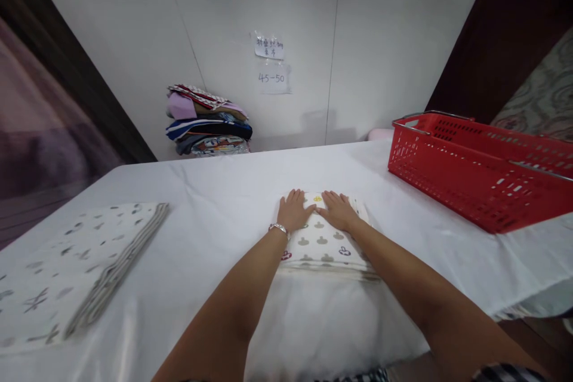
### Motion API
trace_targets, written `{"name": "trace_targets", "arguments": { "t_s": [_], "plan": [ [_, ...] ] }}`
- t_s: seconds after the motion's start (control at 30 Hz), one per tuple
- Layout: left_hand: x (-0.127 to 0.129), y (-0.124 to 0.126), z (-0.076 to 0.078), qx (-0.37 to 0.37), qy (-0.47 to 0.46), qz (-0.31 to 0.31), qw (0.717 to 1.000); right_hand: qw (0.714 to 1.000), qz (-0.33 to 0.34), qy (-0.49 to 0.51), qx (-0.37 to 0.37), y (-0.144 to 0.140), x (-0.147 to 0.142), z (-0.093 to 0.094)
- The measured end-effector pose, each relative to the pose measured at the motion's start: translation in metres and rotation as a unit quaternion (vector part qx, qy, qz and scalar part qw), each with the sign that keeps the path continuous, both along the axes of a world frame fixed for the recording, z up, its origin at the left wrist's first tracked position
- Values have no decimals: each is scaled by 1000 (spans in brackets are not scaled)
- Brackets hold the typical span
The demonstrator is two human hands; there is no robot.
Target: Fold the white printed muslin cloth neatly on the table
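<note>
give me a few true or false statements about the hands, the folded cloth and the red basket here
1. Both hands lie flat on the folded cloth. True: the left hand and right hand press on its far end.
2. The red basket sits at the left of the table. False: it stands at the right.
3. The left wrist wears a bracelet. True.
4. The right hand grips the basket's handle. False: it rests on the cloth, apart from the basket.
5. A pile of clothes lies against the wall beyond the table. True.
</note>
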State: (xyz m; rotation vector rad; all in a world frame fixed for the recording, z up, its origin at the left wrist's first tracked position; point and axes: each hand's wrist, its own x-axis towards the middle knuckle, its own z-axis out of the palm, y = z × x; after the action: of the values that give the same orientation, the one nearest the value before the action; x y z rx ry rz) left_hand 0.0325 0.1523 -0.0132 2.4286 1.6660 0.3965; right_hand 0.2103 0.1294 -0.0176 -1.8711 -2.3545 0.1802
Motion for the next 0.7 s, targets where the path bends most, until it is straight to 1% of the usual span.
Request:
{"name": "trace_targets", "arguments": {
  "t_s": [0.1, 0.17, 0.23, 0.3, 0.37, 0.4, 0.47, 0.57, 0.63, 0.7],
  "plan": [
    [0, 1, 2, -9, -26, -5, 1000, 1000, -7, 2, -15, 1, 0, 3],
    [-3, -2, 6, -12, -59, 10, 998, 1000, -8, 3, -20, 0, -1, 5],
    [-9, -9, 11, -10, -100, 57, 993, 1000, -8, 2, -22, -1, -2, 6],
    [-20, -22, 17, -29, -132, 124, 983, 1000, -9, 0, -22, -2, -3, 7],
    [-34, -40, 20, -78, -147, 174, 971, 1000, -11, 2, -21, -2, -5, 9],
    [-41, -50, 20, -107, -149, 187, 965, 1000, -12, 3, -24, -1, -5, 12],
    [-54, -69, 17, -149, -153, 194, 958, 999, -17, 8, -40, 2, -2, 19],
    [-63, -88, 8, -190, -181, 171, 950, 997, -42, 7, -70, 10, 13, 32],
    [-66, -87, 7, -188, -202, 156, 948, 995, -64, 1, -82, 14, 25, 37],
    [-71, -73, 15, -145, -199, 166, 955, 993, -77, -1, -92, 14, 33, 39]
  ]
}}
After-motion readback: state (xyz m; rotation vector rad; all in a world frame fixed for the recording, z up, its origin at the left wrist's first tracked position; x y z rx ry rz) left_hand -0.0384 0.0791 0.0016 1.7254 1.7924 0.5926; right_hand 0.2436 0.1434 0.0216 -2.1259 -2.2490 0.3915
